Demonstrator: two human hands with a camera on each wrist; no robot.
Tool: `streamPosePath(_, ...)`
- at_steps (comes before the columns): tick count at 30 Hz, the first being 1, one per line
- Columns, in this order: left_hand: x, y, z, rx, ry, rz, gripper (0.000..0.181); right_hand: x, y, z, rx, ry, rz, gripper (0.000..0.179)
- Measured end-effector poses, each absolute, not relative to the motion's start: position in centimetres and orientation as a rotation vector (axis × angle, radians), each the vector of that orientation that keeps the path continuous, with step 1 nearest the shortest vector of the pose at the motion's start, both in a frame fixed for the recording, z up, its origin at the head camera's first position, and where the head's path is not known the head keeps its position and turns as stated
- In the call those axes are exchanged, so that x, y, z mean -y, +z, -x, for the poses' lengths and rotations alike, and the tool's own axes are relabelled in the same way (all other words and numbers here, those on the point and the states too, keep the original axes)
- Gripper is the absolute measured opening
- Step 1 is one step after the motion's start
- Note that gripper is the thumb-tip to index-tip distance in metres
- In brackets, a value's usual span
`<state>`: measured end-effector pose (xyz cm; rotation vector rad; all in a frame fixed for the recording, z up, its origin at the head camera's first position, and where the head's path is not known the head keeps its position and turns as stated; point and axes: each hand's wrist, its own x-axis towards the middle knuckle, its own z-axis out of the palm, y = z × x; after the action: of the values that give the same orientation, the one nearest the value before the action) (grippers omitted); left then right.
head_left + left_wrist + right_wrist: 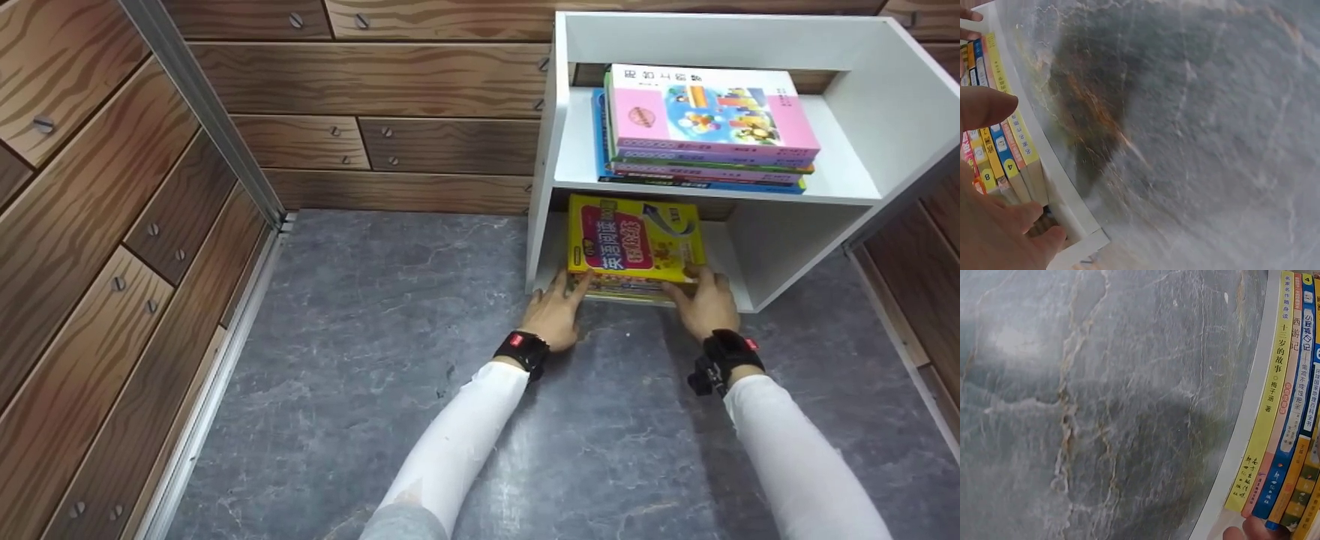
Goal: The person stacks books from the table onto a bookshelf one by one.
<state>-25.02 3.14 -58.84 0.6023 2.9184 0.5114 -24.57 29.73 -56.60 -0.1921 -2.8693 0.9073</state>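
Note:
A stack of books with a yellow cover on top lies on the lower shelf, spines facing out. My left hand touches the stack's left front corner, its fingers spread. In the left wrist view, the thumb extends in front of the spines and the fingertips are at the end of the stack. My right hand is at the right front corner, thumb at the front and fingers along the side. The right wrist view shows the spines closely, with only some fingertips visible at the bottom.
The white shelf unit stands against wood-patterned panels. Another stack of books, with a pink-and-blue cover on top, lies on its upper shelf. Grey marbled floor stretches in front, and a metal rail runs along the left.

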Motion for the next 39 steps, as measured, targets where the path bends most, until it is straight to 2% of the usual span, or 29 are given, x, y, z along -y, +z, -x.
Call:
streamPosePath(7,-3.57,-59.29,24.97,-3.028,0.097,-0.611,0.113,-29.65,-56.53,24.57,2.876,0.862,0.177,0.064)
streamPosePath(14,-3.71,-59.54,24.82,-3.022,-0.037,-0.610,0.111,-29.57,-56.49,24.53,2.869,0.850,0.165,0.061)
streamPosePath(25,-3.17,-59.53,24.44,-3.047,0.160,-0.659,0.108,-29.59,-56.81,24.57,2.841,0.836,0.129,0.058)
streamPosePath(33,-2.94,-59.03,24.48,-3.061,0.389,-0.744,0.097,-29.78,-56.90,24.62,2.835,0.856,0.134,0.059)
streamPosePath(39,-2.84,-59.27,24.42,-3.091,0.370,-0.735,0.101,-29.65,-57.06,24.57,2.815,0.878,0.125,0.058)
